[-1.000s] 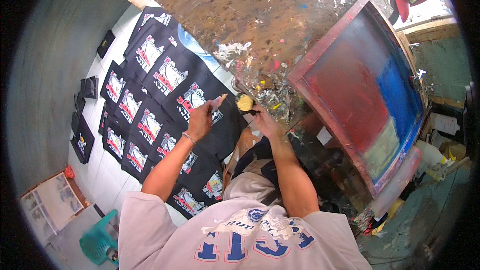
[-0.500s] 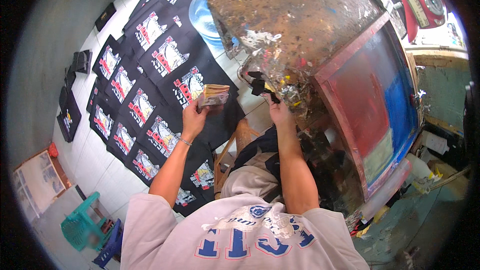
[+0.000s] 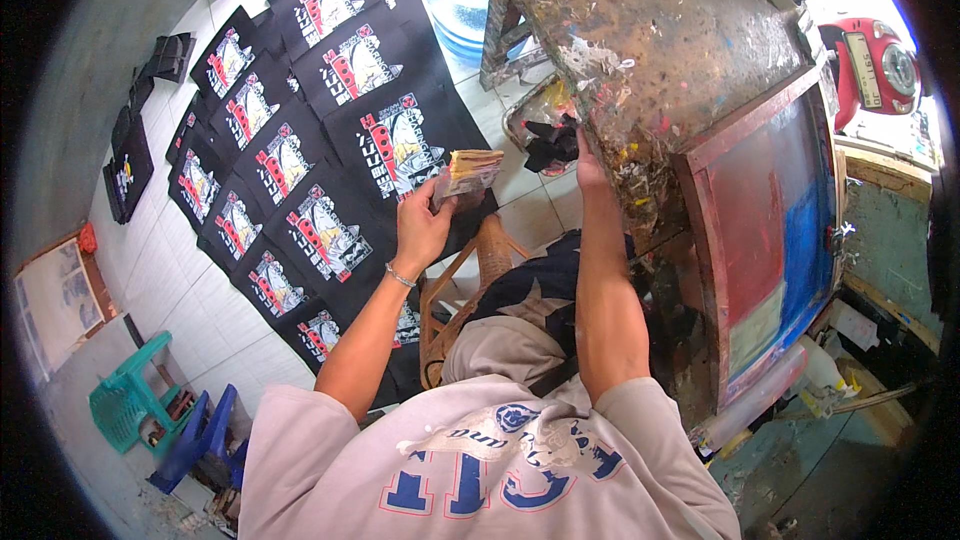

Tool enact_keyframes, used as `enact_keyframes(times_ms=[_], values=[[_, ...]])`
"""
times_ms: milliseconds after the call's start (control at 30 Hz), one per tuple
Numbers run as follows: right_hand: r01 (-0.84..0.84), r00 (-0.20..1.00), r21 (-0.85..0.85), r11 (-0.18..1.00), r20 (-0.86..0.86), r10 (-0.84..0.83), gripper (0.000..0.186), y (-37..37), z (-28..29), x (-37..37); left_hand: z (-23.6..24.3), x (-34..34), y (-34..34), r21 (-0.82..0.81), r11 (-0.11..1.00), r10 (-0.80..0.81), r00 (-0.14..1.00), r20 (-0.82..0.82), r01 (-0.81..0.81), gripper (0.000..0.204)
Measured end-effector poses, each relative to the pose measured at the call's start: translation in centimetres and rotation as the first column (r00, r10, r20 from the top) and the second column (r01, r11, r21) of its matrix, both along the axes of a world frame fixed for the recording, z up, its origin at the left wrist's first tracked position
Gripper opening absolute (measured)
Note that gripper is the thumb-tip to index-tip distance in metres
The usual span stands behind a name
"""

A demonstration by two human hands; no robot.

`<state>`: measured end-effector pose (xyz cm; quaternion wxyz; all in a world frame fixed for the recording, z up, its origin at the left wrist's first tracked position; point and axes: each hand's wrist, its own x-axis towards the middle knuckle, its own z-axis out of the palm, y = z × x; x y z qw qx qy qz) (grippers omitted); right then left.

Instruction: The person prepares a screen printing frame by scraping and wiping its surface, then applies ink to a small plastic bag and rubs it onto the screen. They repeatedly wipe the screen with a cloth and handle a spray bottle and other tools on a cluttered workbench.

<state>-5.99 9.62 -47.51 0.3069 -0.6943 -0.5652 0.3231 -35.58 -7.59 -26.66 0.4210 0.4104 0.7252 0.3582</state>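
My left hand (image 3: 424,230) grips a thick, layered block (image 3: 470,176) with yellow and pinkish edges and a greyish side; its exact kind is unclear. It is held above the printed black fabric sheets (image 3: 335,230) spread over the floor at left. My right hand (image 3: 592,168) is beside the worktable's edge, seen edge-on and slightly blurred. Its fingers are mostly hidden. Crumpled black cloth (image 3: 552,146) lies or hangs just left of its fingers, over a small container (image 3: 520,122); whether the hand still grips the cloth cannot be seen.
A paint-stained worktable (image 3: 650,30) stands ahead to the right. A framed printing screen (image 3: 700,240) with red and blue areas leans beside it. Behind the sheets is a large blue water bottle (image 3: 458,0). A wooden stool (image 3: 492,250) is near my legs; a green plastic chair (image 3: 130,395) stands at lower left.
The view has shifted, so the sheets and table appear moved. My right hand has reached farther forward along the table edge with the black cloth beside it. My left hand keeps the layered block.
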Motion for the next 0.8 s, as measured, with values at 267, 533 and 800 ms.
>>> enact_keyframes(times_ms=[267, 533, 800], values=[[0.118, 0.652, -0.406, 0.906, -0.656, -0.379, 0.041, -5.0, 4.6, -0.6, -0.1, 0.0, -0.8, 0.039, 0.999, 0.008, 1.0, -0.011, -0.008, 0.033], [0.09, 0.441, -0.596, 0.798, -0.694, -0.569, 0.038, -6.8, 15.6, -5.5, 0.6, 0.5, -1.4, 0.038, 0.998, 0.047, 0.999, 0.016, -0.048, 0.035], [-0.226, 0.669, -0.441, 0.869, -0.718, -0.19, 0.028, -10.2, 19.4, -6.2, 2.5, -1.1, -3.2, 0.138, 0.985, 0.108, 0.994, 0.002, -0.107, 0.039]])
